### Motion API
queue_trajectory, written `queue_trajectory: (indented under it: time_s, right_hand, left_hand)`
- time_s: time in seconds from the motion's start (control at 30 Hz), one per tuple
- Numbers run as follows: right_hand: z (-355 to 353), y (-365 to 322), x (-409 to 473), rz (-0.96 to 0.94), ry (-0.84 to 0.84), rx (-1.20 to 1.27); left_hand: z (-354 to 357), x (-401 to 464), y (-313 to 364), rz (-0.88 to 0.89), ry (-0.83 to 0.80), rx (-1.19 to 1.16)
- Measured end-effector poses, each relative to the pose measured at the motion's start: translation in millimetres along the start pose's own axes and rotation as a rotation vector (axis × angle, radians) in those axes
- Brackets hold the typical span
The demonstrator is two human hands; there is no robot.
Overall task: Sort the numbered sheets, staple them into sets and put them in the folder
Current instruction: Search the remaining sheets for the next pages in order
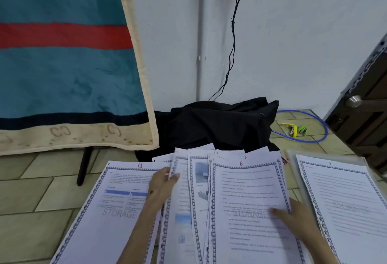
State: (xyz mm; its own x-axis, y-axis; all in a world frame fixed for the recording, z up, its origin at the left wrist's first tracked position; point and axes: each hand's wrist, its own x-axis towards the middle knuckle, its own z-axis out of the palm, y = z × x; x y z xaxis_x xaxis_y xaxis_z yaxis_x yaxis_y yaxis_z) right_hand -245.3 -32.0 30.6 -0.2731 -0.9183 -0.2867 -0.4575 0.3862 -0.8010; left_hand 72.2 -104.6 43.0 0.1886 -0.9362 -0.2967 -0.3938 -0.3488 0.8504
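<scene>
While I knelt over the tiled floor [41, 196], my left hand [161, 186] pinched the top edge of one sheet in the fanned stack of sheets [194, 201], thumb and fingers curled round the paper's border. My right hand [293, 213] lay flat on the sheet marked 6 [245, 190] — fingers straight, pressing down near its right edge, gripping nothing. Just behind that page the top of the sheet marked 7 [251, 155] peeked out.

To the left of the fan, partly under my left forearm, lay the sheet marked 12 [117, 201], with a faint STORAGE watermark across it. To the right, apart from the fan, the sheet marked 1 [343, 201] rested on a pale translucent folder [293, 159], whose rim showed along the page's upper left.

Beyond the papers a black bag [219, 125] slumped against the white wall [293, 33], a black cord [232, 33] hanging down to it. Farther right, on the tiles, a yellow stapler [290, 128] and a green stapler [303, 129] lay side by side inside a loop of blue cable [318, 138]. A teal, red-striped blanket [62, 65] hung at the left — a dark door [364, 117] stood at the right edge.
</scene>
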Motion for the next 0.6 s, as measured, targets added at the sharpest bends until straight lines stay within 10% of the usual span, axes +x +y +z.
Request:
queue_trajectory:
  time_s: [0.13,0.6]
  right_hand:
    - [5,1,3,0.008,0.037,-0.026]
    - [-2,5,7,0.133,0.027,0.109]
  left_hand:
    - [-55,5,-12,-0.034,0.292,0.032]
    - [-103,3,-60,-0.09,0.566,0.421]
